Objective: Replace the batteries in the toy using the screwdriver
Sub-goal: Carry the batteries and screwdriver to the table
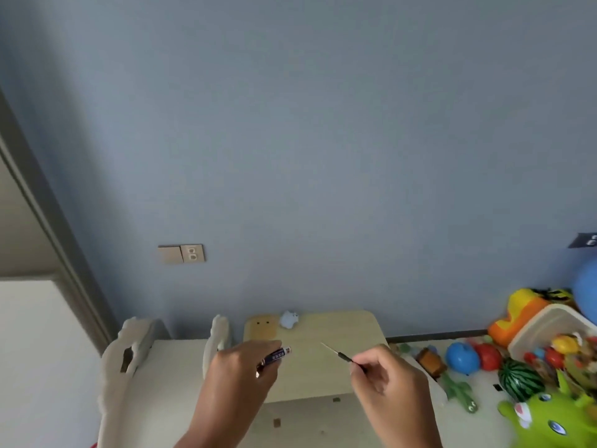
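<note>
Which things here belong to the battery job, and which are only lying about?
For the job: batteries in the left hand; screwdriver in the right hand; possibly the small pale blue toy on the table.

Lying about: blue piggy bank, watermelon ball, green toy, white bin.

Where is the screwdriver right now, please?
In the head view, the right hand holds the screwdriver over the small table, tip pointing left.
</note>
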The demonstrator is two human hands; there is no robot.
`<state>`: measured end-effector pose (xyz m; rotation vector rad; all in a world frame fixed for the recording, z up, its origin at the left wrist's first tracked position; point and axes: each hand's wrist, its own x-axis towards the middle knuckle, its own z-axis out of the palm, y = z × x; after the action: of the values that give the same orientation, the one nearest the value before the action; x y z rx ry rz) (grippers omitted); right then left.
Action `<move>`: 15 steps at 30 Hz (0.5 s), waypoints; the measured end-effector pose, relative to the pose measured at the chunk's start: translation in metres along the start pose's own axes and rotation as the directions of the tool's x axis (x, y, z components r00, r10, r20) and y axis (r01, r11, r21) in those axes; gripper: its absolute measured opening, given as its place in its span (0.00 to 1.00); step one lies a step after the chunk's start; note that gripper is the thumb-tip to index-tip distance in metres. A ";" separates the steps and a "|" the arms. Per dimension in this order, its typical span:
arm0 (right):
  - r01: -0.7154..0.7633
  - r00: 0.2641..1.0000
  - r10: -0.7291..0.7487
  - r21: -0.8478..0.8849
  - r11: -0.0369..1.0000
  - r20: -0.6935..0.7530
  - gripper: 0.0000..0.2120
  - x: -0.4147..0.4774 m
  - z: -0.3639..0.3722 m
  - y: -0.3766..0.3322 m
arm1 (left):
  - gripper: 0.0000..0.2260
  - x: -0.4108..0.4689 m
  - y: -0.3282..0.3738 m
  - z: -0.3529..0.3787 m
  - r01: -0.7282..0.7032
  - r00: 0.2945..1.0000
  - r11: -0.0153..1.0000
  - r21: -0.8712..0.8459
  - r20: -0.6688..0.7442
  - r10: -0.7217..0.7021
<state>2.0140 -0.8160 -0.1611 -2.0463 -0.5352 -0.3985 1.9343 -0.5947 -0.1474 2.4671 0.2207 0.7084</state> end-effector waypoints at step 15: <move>-0.042 0.991 0.022 0.148 0.988 0.131 0.17 0.193 0.153 0.189 | 0.07 0.169 -0.134 0.168 0.148 0.984 0.968 0.204 -0.126 -0.124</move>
<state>2.2863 -0.7283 -0.2807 -1.9408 -0.5915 -0.2011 2.1658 -0.5118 -0.2663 2.5839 0.5295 0.8009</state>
